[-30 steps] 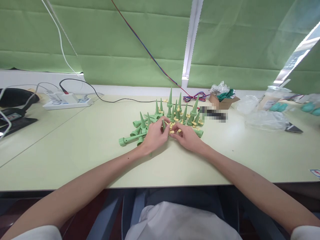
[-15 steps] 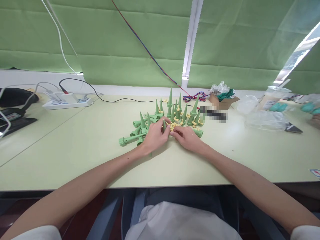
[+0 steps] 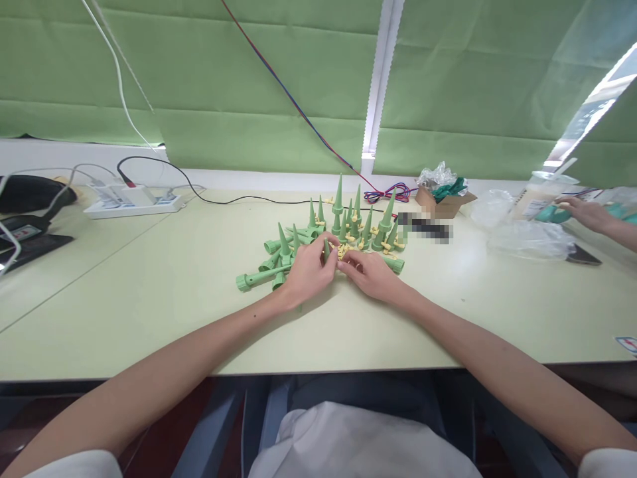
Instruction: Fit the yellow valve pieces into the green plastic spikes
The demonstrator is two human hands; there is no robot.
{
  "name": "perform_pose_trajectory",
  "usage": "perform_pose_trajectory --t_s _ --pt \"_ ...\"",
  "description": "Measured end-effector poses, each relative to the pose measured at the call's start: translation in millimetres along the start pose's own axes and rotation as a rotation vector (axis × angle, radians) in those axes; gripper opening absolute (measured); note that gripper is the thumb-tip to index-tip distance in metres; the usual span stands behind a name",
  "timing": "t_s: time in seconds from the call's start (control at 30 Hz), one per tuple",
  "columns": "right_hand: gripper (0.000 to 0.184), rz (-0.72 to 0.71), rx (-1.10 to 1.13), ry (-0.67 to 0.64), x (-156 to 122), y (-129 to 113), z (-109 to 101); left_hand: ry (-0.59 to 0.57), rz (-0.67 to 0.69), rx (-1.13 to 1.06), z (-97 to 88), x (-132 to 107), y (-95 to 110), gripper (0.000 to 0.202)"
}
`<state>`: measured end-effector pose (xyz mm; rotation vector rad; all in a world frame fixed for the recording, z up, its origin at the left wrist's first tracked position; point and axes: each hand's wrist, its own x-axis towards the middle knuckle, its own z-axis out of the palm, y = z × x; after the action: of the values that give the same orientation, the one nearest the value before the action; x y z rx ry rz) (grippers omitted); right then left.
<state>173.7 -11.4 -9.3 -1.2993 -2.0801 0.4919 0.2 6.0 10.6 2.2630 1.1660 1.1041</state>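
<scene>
My left hand (image 3: 312, 267) is closed around a green plant watering spike (image 3: 327, 248), whose pointed tip shows between thumb and fingers. Close beside it, my right hand (image 3: 369, 271) has its thumb and index finger pinched together against the left fingertips. Whatever small piece it grips is hidden. Just behind the hands lies a pile of small yellow valves (image 3: 343, 250). Several green spikes (image 3: 385, 222) stand upright behind them, some with yellow valves fitted. To the left, more spikes (image 3: 256, 277) lie in a loose heap, partly covered by my left hand.
A cardboard box (image 3: 442, 204) with crumpled plastic stands at the back right. Farther right are a lidded cup (image 3: 537, 196), a clear plastic bag (image 3: 530, 240) and a co-worker's hand (image 3: 590, 214) near teal items. A power strip (image 3: 134, 204) and cables lie at the back left.
A co-worker's hand has come in from the right edge and reached toward the teal item by the cup. My own hands have hardly shifted.
</scene>
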Motion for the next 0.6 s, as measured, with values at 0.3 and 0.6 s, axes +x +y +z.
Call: perform_pose_trajectory --t_s 0.3,0.6 --pt "0.014 -0.053 0.055 0.018 -1.2 -0.8 -0.2 0.017 -0.017 0.019 1.6 0.1 -3.7 0.012" --pt "0.016 -0.087 0.015 0.025 -1.5 1.2 1.3 0.004 -0.002 0.0 0.6 -0.6 -0.4 0.013"
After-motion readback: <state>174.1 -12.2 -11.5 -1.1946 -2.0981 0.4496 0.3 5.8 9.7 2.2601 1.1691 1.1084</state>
